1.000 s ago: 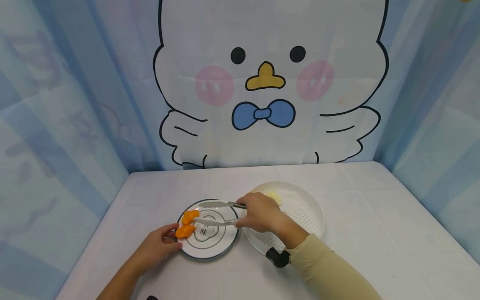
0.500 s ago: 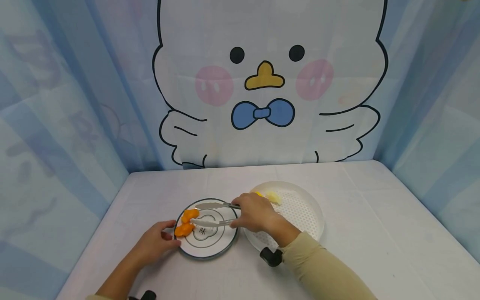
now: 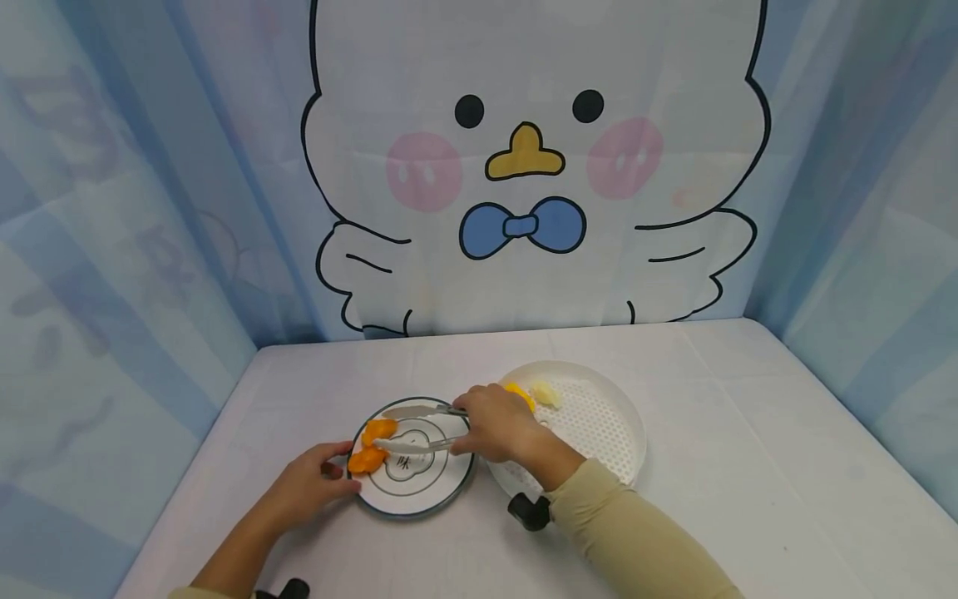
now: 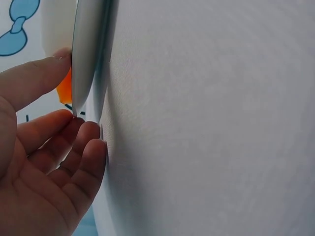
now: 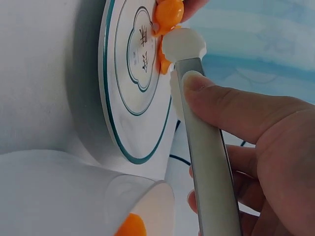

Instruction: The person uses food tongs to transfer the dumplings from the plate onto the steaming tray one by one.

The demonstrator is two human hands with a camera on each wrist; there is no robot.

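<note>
My right hand (image 3: 496, 424) grips a pair of metal tongs (image 5: 209, 157) with pale tips, spread apart over the plate. One tip overlaps the upper orange glossy piece (image 3: 379, 429) in the head view; I cannot tell whether it touches. A second orange piece (image 3: 367, 460) lies just below, near the plate's left rim. Both sit on a white plate (image 3: 407, 501) with a dark blue-green rim and printed characters. My left hand (image 3: 308, 487) touches the plate's left rim, thumb and fingertips set apart along the edge, as the left wrist view (image 4: 54, 152) shows from the side.
Right of the plate stands a round white vessel (image 3: 609, 424) with a dotted base, partly behind my right hand. A yellow-orange piece (image 3: 521, 394) and a pale yellow piece (image 3: 546, 394) lie in it. White cloth (image 3: 718, 466) covers the table; printed curtains rise behind.
My right hand has shifted left with the tongs, their tips reaching further over the upper orange piece. The yellow-orange piece in the vessel has come into view. My left hand stays at the rim.
</note>
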